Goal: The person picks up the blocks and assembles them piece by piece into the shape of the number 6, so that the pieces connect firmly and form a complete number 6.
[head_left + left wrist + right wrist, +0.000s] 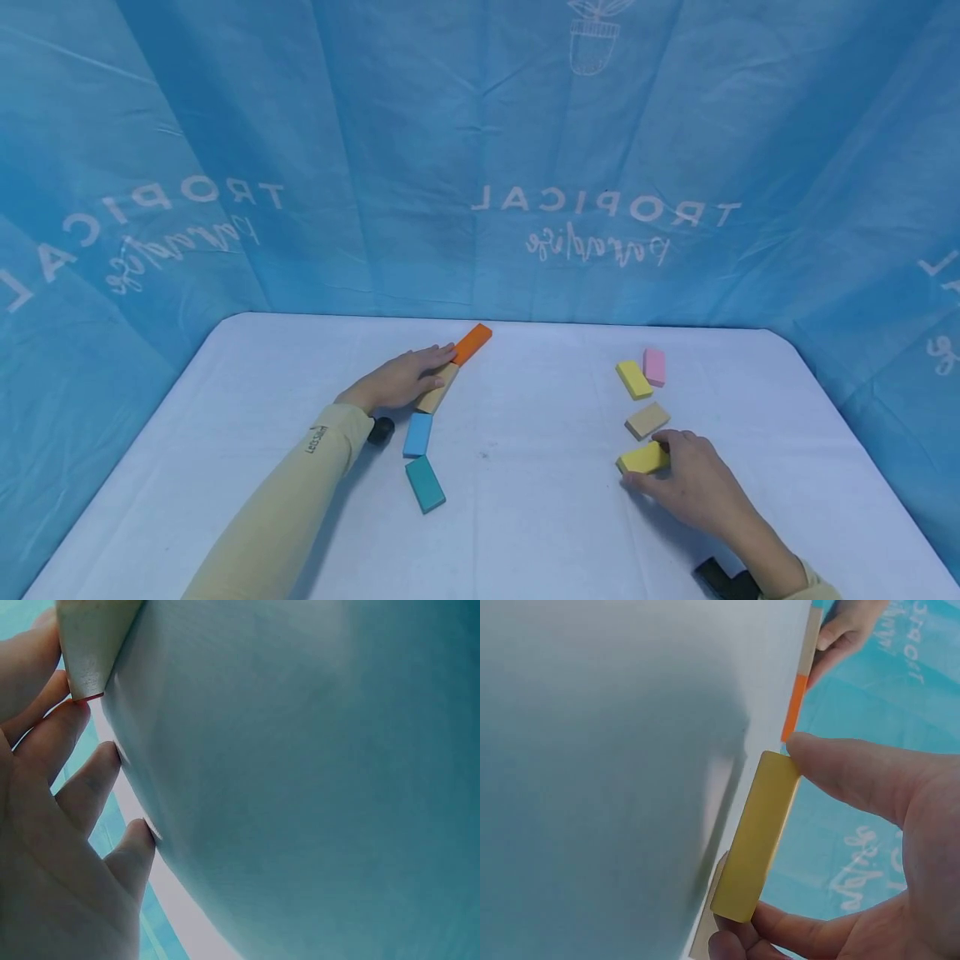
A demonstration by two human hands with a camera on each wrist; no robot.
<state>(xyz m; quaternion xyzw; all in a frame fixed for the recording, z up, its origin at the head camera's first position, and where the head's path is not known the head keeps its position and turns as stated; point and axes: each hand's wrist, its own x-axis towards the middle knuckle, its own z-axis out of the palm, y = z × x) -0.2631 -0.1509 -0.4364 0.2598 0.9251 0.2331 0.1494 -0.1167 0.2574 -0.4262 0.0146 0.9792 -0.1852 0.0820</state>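
Observation:
My left hand (405, 377) lies against a plain wooden block (438, 390) at the left of the table, fingers fairly straight. Its thumb and fingertips touch that block near where it meets an orange block (473, 343). The left wrist view has the wooden block (97, 645) beside the thumb and index finger. Below it a blue block (417, 435) and a teal block (425, 484) continue the line. At the right, my right hand (697, 479) pinches a yellow block (756, 836) by its two ends, between thumb and fingers.
Beyond the right hand lie another plain wooden block (647, 421), a second yellow block (634, 380) and a pink block (654, 367). White cloth covers the table (525, 533). A blue printed curtain (420, 167) hangs behind and at both sides.

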